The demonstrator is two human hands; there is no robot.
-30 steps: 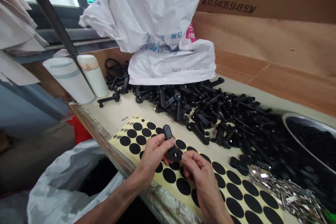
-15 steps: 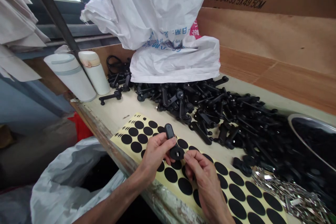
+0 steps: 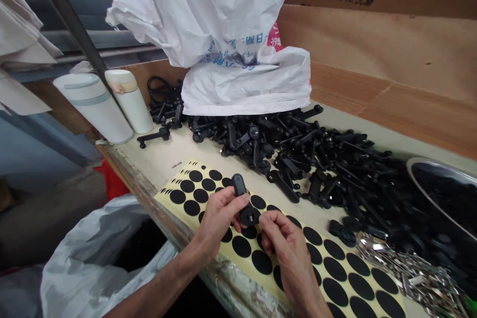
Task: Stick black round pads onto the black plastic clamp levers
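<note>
**A:** What's in hand?

**B:** Black plastic lever handle (image 3: 244, 199), round head low, arm up. Held just above the sheet, between both hands.

**A:** Grip?

**B:** Left hand (image 3: 219, 219) closed on it, thumb lying along the top and reaching the head, fingers curled beneath. Right hand (image 3: 283, 243) pinched, thumb and forefinger pressed together, fingertips (image 3: 264, 223) right at the head's edge. Anything between those tips? Too small to tell.

**A:** Long axis?

**B:** Runs from the head up and slightly left, away from the body. Arm end points toward the far heap. Head sits on the right side of the left grip, so the right fingertips are nearer to it; left hand is nearer the arm.

**A:** Around the grip?

**B:** Directly below, a sheet of black adhesive dots (image 3: 238, 247) on pale yellow backing. Past the arm end, a heap of black lever handles (image 3: 294, 156). Far right, a steel basin (image 3: 436, 166) and loose metal clips (image 3: 413, 273). Left of the left wrist, past the bench edge (image 3: 149, 198), an open white plastic bag (image 3: 104, 263).
</note>
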